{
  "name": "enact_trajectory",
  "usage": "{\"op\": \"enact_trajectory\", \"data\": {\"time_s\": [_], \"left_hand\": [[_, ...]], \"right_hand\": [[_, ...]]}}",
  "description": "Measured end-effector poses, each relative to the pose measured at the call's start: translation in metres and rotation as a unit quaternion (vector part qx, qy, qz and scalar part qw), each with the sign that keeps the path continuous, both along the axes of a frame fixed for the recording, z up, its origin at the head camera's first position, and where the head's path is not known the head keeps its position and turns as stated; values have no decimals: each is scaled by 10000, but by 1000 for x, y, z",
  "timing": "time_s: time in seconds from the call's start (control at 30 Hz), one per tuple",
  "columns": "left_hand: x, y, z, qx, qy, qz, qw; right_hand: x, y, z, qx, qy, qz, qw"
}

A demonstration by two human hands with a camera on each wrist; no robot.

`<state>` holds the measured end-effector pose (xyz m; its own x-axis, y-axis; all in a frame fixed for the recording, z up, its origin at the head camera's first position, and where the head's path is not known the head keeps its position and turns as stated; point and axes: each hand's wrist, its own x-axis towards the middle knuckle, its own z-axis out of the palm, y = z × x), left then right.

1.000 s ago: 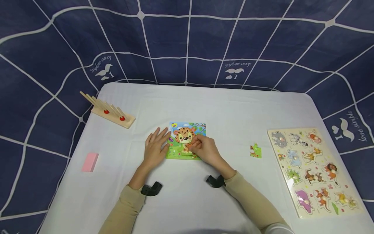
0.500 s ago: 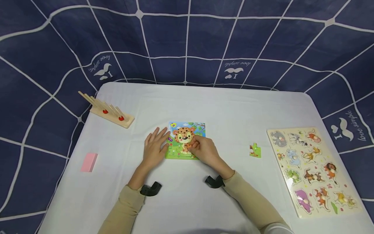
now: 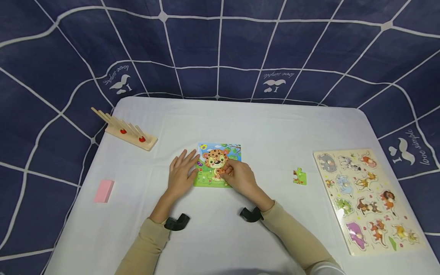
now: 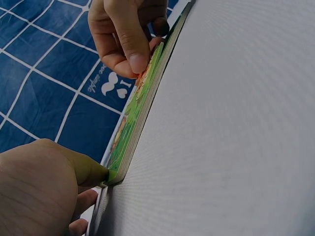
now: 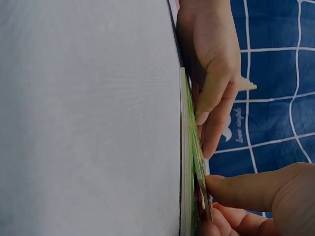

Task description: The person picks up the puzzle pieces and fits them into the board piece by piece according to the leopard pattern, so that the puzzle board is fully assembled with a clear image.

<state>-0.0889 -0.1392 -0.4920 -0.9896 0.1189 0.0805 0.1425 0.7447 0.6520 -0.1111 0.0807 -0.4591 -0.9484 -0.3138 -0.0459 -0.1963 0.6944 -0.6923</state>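
Note:
A square leopard jigsaw puzzle (image 3: 214, 157) lies in its tray on the white table. At its left edge rests my left hand (image 3: 181, 173), fingers spread and fairly straight. Its thumb touches the corner of the tray (image 4: 129, 155) in the left wrist view. My right hand (image 3: 242, 176) is over the lower right of the picture, pinching a puzzle piece (image 5: 199, 167) between thumb and fingers. That piece is tilted, its near end raised off the tray in the right wrist view. The hand hides the lower right part of the puzzle in the head view.
A loose green puzzle piece (image 3: 300, 177) lies to the right. Beyond it is a wooden animal peg board (image 3: 369, 202). On the left are a pink block (image 3: 104, 191) and a wooden stand with upright sticks (image 3: 132, 135). A blue checked cloth (image 3: 192, 42) hangs behind the table.
Very little differs. The head view has shifted slightly, moving everything a touch to the left. My left hand stays at the tray's edge and my right keeps pinching the piece.

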Motion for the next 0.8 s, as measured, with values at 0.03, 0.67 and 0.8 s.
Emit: {"op": "enact_trajectory", "data": {"time_s": [0.03,0.67,0.8], "left_hand": [[0,0,0,6,7,-2,10000],[0,0,0,15,29,-6,10000],[0,0,1,9,43,-12,10000]], "right_hand": [[0,0,0,45,25,-11,10000],[1,1,4,259,295,59,9992],[1,7,12,60,270,49,9996]]}}
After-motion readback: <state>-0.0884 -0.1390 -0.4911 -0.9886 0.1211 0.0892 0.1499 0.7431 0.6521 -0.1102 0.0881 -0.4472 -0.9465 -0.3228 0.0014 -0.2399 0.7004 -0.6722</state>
